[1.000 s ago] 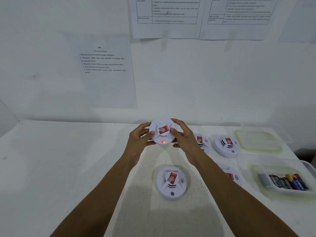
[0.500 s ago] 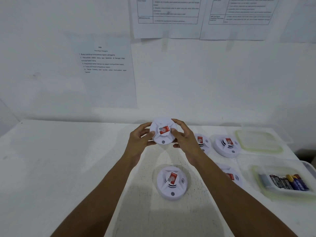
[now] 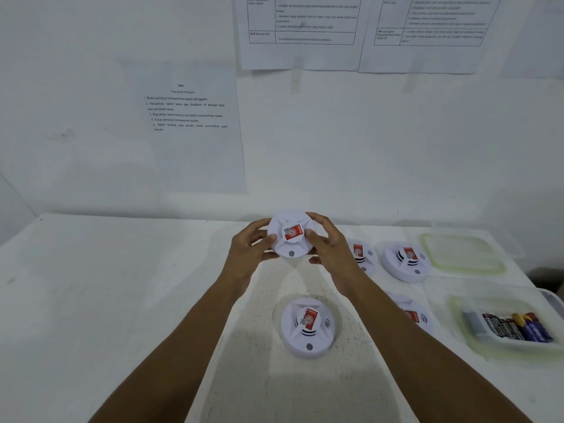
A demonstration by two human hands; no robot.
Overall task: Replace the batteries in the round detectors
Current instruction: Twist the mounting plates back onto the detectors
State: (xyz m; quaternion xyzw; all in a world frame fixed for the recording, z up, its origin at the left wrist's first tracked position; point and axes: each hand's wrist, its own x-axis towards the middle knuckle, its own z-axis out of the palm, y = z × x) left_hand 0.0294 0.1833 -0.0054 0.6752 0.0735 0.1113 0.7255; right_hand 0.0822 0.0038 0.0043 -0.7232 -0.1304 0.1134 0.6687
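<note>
Now, held detector (image 3: 291, 235): raised above the worktop (image 3: 122, 300), sticker side shown, gripped from both sides.
Left hand (image 3: 248, 254): fingers curled round the left rim.
Right hand (image 3: 331, 251): fingers curled round the right rim.
Near detector (image 3: 307, 326): laid flat on the worktop below the hands.
Batteries (image 3: 512, 328): kept in a clear tub (image 3: 457, 303), far right.

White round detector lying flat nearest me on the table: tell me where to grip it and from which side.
Take the white round plastic detector by its outer rim, coming from above and pinching opposite edges. It lies flat, red label up, with no handle, and bare white table shows round it.
</note>
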